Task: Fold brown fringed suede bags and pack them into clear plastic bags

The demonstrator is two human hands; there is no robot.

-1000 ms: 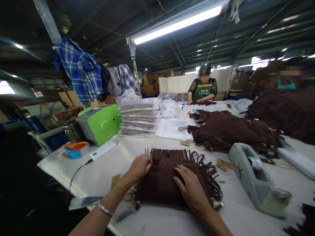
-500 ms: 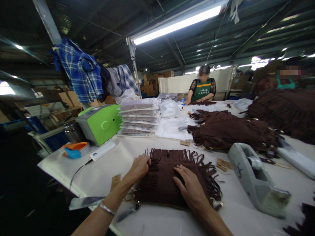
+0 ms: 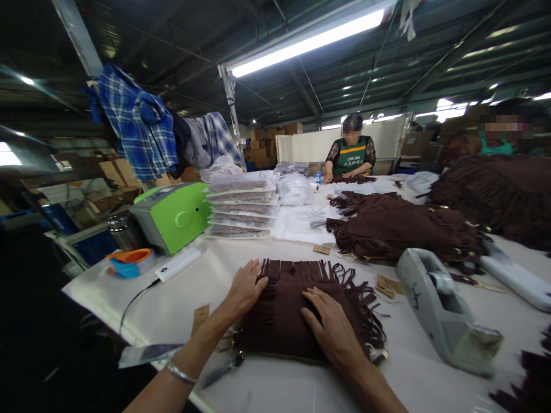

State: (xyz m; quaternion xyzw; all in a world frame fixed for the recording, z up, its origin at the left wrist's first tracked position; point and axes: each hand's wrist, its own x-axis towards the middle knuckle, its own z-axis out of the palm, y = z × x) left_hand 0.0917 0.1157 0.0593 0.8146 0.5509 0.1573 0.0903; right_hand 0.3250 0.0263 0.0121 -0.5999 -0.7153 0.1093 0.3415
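A dark brown fringed bag (image 3: pixel 286 321) lies flat on the white table in front of me. My left hand (image 3: pixel 246 287) rests on its upper left corner, over the fringe, with the fingers stretched out. Flat on the middle right of the bag lies my right hand (image 3: pixel 331 324), fingers spread and thumb apart. Loose fringe strips (image 3: pixel 365 301) fan out along the right side. Metal rings show at the bag's lower corners. A cardboard tag (image 3: pixel 200 319) lies beside my left forearm.
A grey tape dispenser (image 3: pixel 447 321) stands to the right. Behind are piled brown bags (image 3: pixel 400 223) and a stack of plastic-wrapped packs (image 3: pixel 241 209). On the left are a green machine (image 3: pixel 181 221), a tape roll (image 3: pixel 131 261) and a white corded device (image 3: pixel 178 265). A co-worker (image 3: pixel 353 155) works across the table.
My left hand has opened from a closed grip on the left fringe to lying with fingers extended. My right hand stays in place on the bag.
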